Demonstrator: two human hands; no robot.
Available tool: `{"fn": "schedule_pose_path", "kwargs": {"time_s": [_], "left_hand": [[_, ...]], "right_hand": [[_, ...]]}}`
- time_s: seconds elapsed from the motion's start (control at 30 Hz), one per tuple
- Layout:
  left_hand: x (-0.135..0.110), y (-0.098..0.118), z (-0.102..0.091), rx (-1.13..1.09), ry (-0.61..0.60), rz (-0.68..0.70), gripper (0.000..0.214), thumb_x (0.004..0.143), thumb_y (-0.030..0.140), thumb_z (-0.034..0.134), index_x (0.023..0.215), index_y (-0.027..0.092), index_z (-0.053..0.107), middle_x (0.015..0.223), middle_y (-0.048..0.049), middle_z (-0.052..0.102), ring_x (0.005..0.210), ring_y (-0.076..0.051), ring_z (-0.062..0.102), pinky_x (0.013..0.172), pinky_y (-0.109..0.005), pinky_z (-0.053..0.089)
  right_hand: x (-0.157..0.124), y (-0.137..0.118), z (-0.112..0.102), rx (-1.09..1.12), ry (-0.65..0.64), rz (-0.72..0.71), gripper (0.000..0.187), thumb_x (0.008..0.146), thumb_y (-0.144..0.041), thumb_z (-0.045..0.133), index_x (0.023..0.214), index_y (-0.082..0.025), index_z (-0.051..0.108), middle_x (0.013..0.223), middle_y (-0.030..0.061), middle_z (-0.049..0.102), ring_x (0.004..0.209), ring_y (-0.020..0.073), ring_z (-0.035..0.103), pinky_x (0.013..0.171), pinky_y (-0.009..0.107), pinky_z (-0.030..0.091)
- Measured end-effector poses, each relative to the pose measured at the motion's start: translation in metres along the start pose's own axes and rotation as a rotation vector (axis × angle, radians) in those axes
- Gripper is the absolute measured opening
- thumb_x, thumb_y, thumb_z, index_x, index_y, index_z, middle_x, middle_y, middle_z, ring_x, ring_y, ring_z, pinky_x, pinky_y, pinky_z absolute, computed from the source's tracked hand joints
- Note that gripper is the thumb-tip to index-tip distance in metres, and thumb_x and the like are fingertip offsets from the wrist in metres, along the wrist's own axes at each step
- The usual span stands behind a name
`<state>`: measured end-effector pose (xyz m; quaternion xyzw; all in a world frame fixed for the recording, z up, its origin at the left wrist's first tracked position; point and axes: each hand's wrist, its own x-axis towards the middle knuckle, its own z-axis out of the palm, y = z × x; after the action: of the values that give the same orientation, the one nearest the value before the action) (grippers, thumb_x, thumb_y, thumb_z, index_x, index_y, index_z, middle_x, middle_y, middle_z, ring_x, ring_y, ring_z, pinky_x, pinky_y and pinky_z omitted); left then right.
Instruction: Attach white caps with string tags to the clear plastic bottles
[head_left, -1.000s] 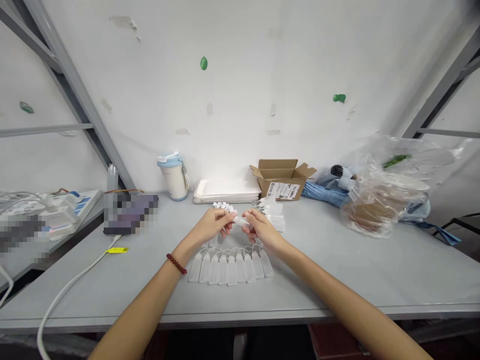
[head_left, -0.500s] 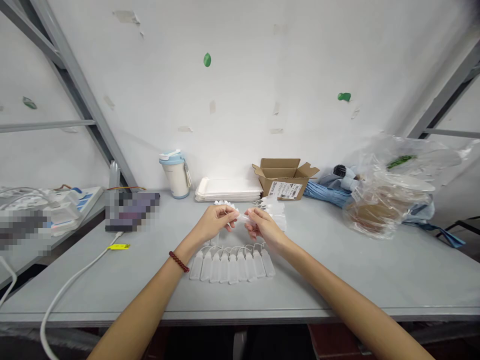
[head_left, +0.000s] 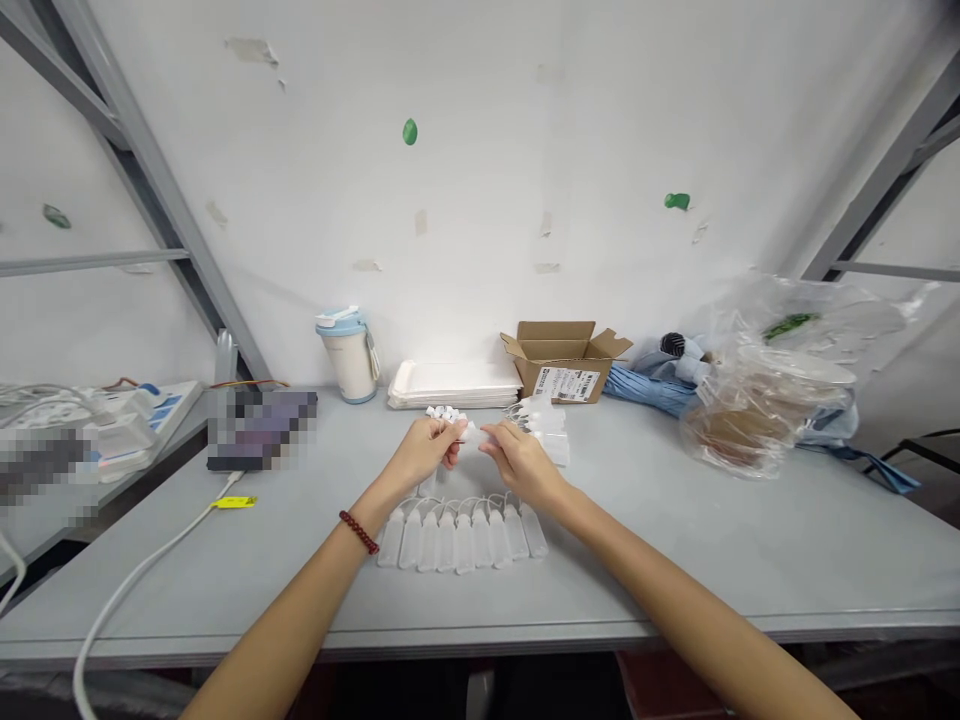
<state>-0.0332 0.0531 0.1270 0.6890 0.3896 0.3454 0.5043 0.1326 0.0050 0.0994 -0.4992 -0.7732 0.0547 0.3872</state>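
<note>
Above the middle of the table, my left hand (head_left: 424, 452) pinches one end of a small translucent white plastic piece (head_left: 472, 436). The fingertips of my right hand (head_left: 529, 466) are closed on its other end. Fingers cover much of this piece. Nearer to me, several flat translucent plastic tags (head_left: 464, 545) with thin white cord loops lie side by side in a row. Small white pieces (head_left: 444, 413) sit just behind my left hand. More translucent tags (head_left: 555, 446) with cords are grouped behind my right hand.
At the back stand a blue-lidded cup (head_left: 349, 360), a stack of white trays (head_left: 454, 384) and an open cardboard box (head_left: 574, 375). Blue cloth (head_left: 652, 390) and a plastic-wrapped bundle (head_left: 765, 400) lie right. A white cable (head_left: 142, 570) from a blurred device (head_left: 266, 430) crosses the left side.
My right fingers have shifted and closed in around the end of the piece, with fewer fingers showing below. The left hand keeps its pinch. The whole view has shifted slightly.
</note>
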Motion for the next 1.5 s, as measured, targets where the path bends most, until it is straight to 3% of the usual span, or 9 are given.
{"fn": "schedule_pose_path", "kwargs": {"time_s": [0.17, 0.33, 0.47, 0.57, 0.73, 1.0, 1.17, 1.33, 1.5], "left_hand": [[0.0, -0.003, 0.003, 0.122, -0.019, 0.097, 0.037, 0.079, 0.047, 0.05, 0.062, 0.014, 0.054, 0.06, -0.0027, 0.059, 0.062, -0.016, 0.057, 0.064, -0.028, 0.046], [-0.003, -0.004, 0.005, 0.331, 0.041, 0.263, 0.03, 0.085, 0.039, 0.042, 0.072, 0.016, 0.055, 0.069, -0.0021, 0.058, 0.067, -0.017, 0.054, 0.066, -0.029, 0.042], [-0.006, 0.0, 0.006, 0.394, 0.072, 0.303, 0.024, 0.084, 0.035, 0.043, 0.074, 0.017, 0.055, 0.07, -0.0014, 0.059, 0.065, -0.016, 0.05, 0.062, -0.028, 0.039], [-0.006, 0.002, 0.006, 0.321, 0.065, 0.306, 0.019, 0.082, 0.033, 0.047, 0.076, 0.017, 0.056, 0.077, -0.0032, 0.062, 0.071, -0.017, 0.054, 0.064, -0.028, 0.041], [-0.005, 0.003, 0.004, 0.147, 0.062, 0.31, 0.022, 0.08, 0.036, 0.051, 0.083, 0.016, 0.058, 0.084, -0.0055, 0.063, 0.081, -0.018, 0.057, 0.074, -0.029, 0.045], [-0.004, 0.004, 0.004, 0.079, 0.017, 0.238, 0.033, 0.082, 0.044, 0.047, 0.064, 0.017, 0.05, 0.058, 0.0013, 0.052, 0.055, -0.012, 0.05, 0.055, -0.024, 0.043], [-0.005, 0.006, 0.001, 0.103, -0.012, 0.265, 0.039, 0.083, 0.046, 0.046, 0.056, 0.017, 0.047, 0.049, 0.003, 0.046, 0.051, -0.011, 0.046, 0.057, -0.025, 0.04], [-0.007, 0.008, 0.002, 0.128, -0.045, 0.254, 0.034, 0.08, 0.042, 0.051, 0.058, 0.016, 0.054, 0.056, -0.0007, 0.056, 0.058, -0.014, 0.052, 0.062, -0.026, 0.042], [-0.007, 0.008, 0.004, 0.124, -0.102, 0.228, 0.026, 0.078, 0.039, 0.055, 0.069, 0.015, 0.061, 0.067, -0.0041, 0.064, 0.068, -0.017, 0.059, 0.067, -0.028, 0.045]], "right_hand": [[0.001, -0.005, -0.002, 0.138, 0.035, 0.108, 0.02, 0.088, -0.025, 0.04, 0.081, -0.018, 0.057, 0.066, 0.004, 0.053, 0.061, 0.0178, 0.049, 0.061, 0.029, 0.035], [0.004, -0.008, -0.004, 0.533, -0.025, 0.377, 0.036, 0.083, -0.043, 0.045, 0.055, -0.02, 0.041, 0.049, -0.0038, 0.039, 0.043, 0.0104, 0.038, 0.049, 0.025, 0.033], [0.005, -0.012, -0.006, 0.951, -0.093, 0.564, 0.045, 0.07, -0.056, 0.057, 0.055, -0.02, 0.035, 0.052, -0.0065, 0.033, 0.042, 0.0059, 0.026, 0.043, 0.023, 0.032], [0.005, -0.017, -0.006, 1.097, -0.11, 0.648, 0.046, 0.065, -0.056, 0.064, 0.059, -0.02, 0.037, 0.054, -0.007, 0.033, 0.043, 0.0046, 0.024, 0.042, 0.021, 0.029], [0.006, -0.018, -0.004, 0.938, 0.027, 0.481, 0.042, 0.074, -0.054, 0.057, 0.057, -0.018, 0.041, 0.055, -0.0044, 0.038, 0.043, 0.0063, 0.031, 0.045, 0.024, 0.034], [0.001, -0.018, -0.008, 0.431, 0.111, 0.269, 0.029, 0.086, -0.043, 0.044, 0.088, -0.019, 0.06, 0.065, 0.0016, 0.052, 0.056, 0.0148, 0.046, 0.054, 0.027, 0.035], [0.001, -0.023, -0.009, 0.371, 0.119, 0.184, 0.026, 0.086, -0.039, 0.043, 0.084, -0.021, 0.061, 0.063, 0.0013, 0.05, 0.058, 0.0162, 0.045, 0.058, 0.027, 0.033], [0.005, -0.018, -0.012, 0.601, -0.001, 0.386, 0.036, 0.084, -0.043, 0.044, 0.056, -0.02, 0.041, 0.053, -0.0027, 0.036, 0.047, 0.0103, 0.031, 0.047, 0.024, 0.024], [0.007, -0.014, -0.022, 0.958, -0.204, 0.644, 0.035, 0.079, -0.045, 0.05, 0.059, -0.019, 0.039, 0.052, -0.0074, 0.025, 0.043, 0.0053, 0.013, 0.042, 0.022, 0.01]]}}
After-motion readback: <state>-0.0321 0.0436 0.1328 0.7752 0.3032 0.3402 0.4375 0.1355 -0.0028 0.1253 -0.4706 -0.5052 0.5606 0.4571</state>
